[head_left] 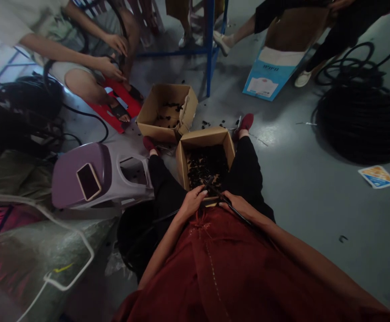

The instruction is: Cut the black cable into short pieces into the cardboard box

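My left hand (193, 200) is closed with the thumb pressed on a thin black strip (165, 217), part of which trails off to the left past my leg. Opposite it, my right hand (237, 205) is wrapped round a black strip that runs down along my forearm. Between the hands the dark ends (211, 184) come close together; whether they are one piece I cannot tell. Both hands are over the near edge of an open cardboard box (182, 167) between my legs. Small black pieces (205, 163) lie scattered inside it.
Another cardboard box (190, 112) stands just beyond. At left are a purple-topped stool (64, 179) bearing a phone (89, 181), and a seated person (81, 58) handling black hose. A blue table leg (210, 49), a blue carton (265, 76) and a large black coil (358, 120) stand farther off.
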{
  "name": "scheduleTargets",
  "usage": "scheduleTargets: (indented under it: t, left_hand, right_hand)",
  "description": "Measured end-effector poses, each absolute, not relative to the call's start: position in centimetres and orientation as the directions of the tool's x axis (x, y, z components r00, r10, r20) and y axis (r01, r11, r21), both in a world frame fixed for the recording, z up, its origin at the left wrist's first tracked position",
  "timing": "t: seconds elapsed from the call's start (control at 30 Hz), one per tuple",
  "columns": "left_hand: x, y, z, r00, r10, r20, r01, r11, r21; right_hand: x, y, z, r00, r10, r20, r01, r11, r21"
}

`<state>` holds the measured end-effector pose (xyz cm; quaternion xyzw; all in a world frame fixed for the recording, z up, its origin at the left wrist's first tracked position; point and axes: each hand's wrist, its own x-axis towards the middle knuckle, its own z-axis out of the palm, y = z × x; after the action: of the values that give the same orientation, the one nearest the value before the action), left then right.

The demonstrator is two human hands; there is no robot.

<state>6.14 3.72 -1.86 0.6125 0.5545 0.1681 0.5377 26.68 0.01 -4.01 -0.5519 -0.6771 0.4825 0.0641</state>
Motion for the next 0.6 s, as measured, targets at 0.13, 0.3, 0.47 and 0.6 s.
scheduleTargets:
  t: [0.13, 0.3, 0.47, 0.6]
  left_hand:
    - [5.96, 3.65, -1.90, 0.351, 0.851, -0.390, 0.519, 0.170, 0.838]
    - [5.85, 3.63, -2.10, 0.370, 0.860, -0.352, 0.535, 0.113, 0.838]
    - [5.63, 3.47, -2.10, 0.402, 0.847, -0.348, 0.578, 0.060, 0.814]
    - [5.38, 3.24, -1.96, 0.389, 0.842, -0.373, 0.606, 0.070, 0.792]
  right_hand:
    - [26.72, 0.00, -3.90, -0.387, 0.793, -0.470, 0.716, -0.063, -0.695]
    - [26.95, -0.08, -3.37, -0.371, 0.793, -0.484, 0.731, -0.073, -0.679]
    - [27.21, -0.24, -3.14, -0.351, 0.790, -0.502, 0.745, -0.089, -0.661]
    - [27.30, -0.36, -3.27, -0.359, 0.787, -0.501, 0.748, -0.078, -0.659]
